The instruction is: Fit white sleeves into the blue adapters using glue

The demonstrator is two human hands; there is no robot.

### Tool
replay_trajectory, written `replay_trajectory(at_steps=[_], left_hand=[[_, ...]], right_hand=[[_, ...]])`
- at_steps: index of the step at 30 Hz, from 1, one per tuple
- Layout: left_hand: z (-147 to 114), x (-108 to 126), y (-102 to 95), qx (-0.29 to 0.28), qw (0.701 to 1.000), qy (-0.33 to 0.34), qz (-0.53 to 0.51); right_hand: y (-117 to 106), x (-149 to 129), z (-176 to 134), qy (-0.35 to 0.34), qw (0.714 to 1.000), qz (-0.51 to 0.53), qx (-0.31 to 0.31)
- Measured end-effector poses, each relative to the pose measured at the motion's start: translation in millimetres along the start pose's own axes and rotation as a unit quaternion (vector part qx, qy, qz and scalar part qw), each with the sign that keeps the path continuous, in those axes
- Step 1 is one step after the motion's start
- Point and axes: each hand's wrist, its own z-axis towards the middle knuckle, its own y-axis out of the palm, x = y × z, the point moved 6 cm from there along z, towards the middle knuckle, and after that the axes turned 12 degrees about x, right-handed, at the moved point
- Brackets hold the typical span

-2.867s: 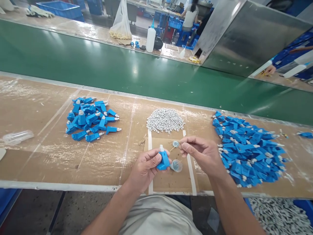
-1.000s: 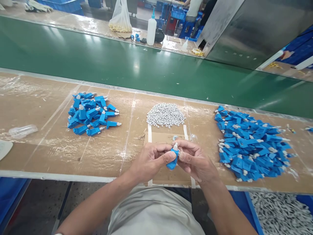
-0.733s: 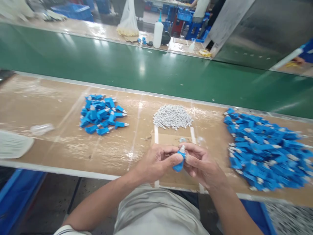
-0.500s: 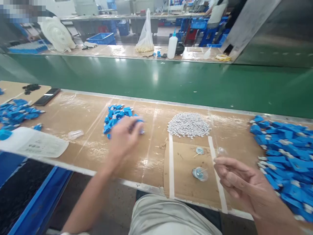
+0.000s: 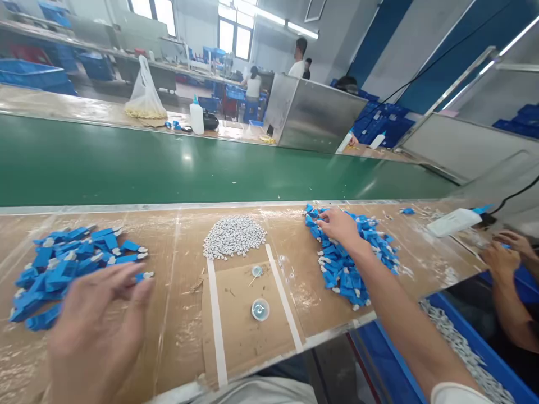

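My left hand (image 5: 101, 331), blurred, is at the near right side of a loose pile of blue plastic parts (image 5: 63, 264) with white ends. One blue plastic part (image 5: 142, 276) shows between its thumb and fingertips. On the right, my right hand (image 5: 339, 227) reaches onto a bigger pile of the same blue parts (image 5: 349, 269), its fingers pinched at the far left side of the heap. The piece under those fingertips is mostly hidden. Between the hands lie a heap of small pale grey pieces (image 5: 234, 237) and a small clear cup of bluish liquid (image 5: 260, 309).
A cardboard sheet (image 5: 240, 342) with white tape strips carries the cup and a smaller blue blob with a stick (image 5: 256, 272). Beyond runs a green conveyor belt (image 5: 252, 179). At right are a white bottle (image 5: 455, 222), a co-worker's hands (image 5: 507, 252) and a blue bin (image 5: 455, 331).
The view has swung to the right. My right hand has moved from beside the cardboard onto the right pile. My left hand has come nearer, to the left pile's near side.
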Motion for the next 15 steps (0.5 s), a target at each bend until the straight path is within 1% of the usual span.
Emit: replay_trajectory(at_steps=[2,3,6,9,11,12,13,14,15], left_hand=[[-9,23,10.8,0.033,0.996,0.072,0.042],[-13,29,15.6,0.035,0.994,0.094,0.049],[-21,27,24.5,0.001,0.996,0.087,0.015],[-32,25,29.6,-0.053,0.997,0.055,-0.027],[-40,28,38.8,-0.108,0.992,0.006,-0.07],[-45,31,46.5,-0.142,0.984,-0.037,-0.097],[-50,35,56.0,-0.178,0.971,-0.092,-0.132],[-55,39,67.4,-0.214,0.948,-0.155,-0.178],[-61,46,79.7,-0.245,0.914,-0.223,-0.236]], right_hand=[[18,-8,17,0.003,0.999,-0.015,-0.042],[26,-12,21,0.007,0.998,-0.017,-0.057],[41,-27,26,0.024,0.996,0.011,-0.085],[40,-41,19,0.023,0.988,0.097,-0.115],[32,-51,5,0.007,0.972,0.183,-0.145],[27,-57,-6,-0.003,0.959,0.231,-0.162],[22,-64,-20,-0.012,0.943,0.28,-0.18],[17,-71,-36,-0.021,0.924,0.328,-0.197],[12,-79,-54,-0.027,0.903,0.372,-0.213]])
